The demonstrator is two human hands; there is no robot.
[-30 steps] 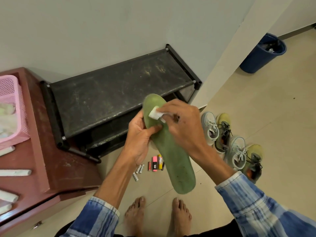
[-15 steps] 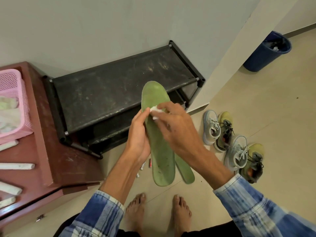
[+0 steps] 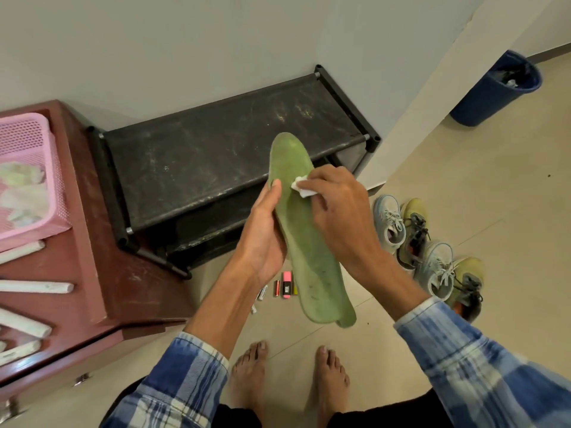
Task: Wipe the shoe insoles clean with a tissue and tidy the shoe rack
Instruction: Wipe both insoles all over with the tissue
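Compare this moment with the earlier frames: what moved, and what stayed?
The right hand slid the tissue slightly down the green insole, away from its toe. The thumb of the left hand, earlier across the insole's face, now lies along its edge. Both holds persist; shoes and shoe rack unchanged.

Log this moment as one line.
step: wiping | left hand: grips green insole | right hand: pinches tissue on insole | shoes: on floor

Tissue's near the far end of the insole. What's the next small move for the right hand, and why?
Probably draw the tissue down the insole toward its near end. The right hand pinches the tissue against the insole's far part, the left hand grips the edge and steadies it, and dark specks show on the near part.
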